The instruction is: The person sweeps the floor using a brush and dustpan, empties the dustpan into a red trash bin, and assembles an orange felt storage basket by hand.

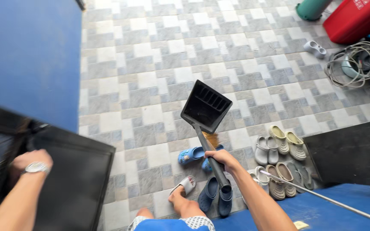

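Observation:
My right hand (222, 159) grips the dark handle of a black long-handled dustpan (205, 106), its pan raised over the tiled floor. Orange broom bristles (212, 138) show just behind the handle. My left hand (25, 161), with a silver wristwatch (36, 167) on the wrist, rests on the top edge of a black panel (71, 179) at the lower left. My foot in a white sandal (184, 188) stands on the tiles below the dustpan.
Several clogs and sandals (279, 154) lie right of my foot, blue ones (191, 155) near the handle. A blue wall (28, 55) stands left. Coiled cables (356, 63), a red case (354, 17) and a green cylinder (311, 8) sit far right. A thin white rod (326, 200) crosses a blue surface.

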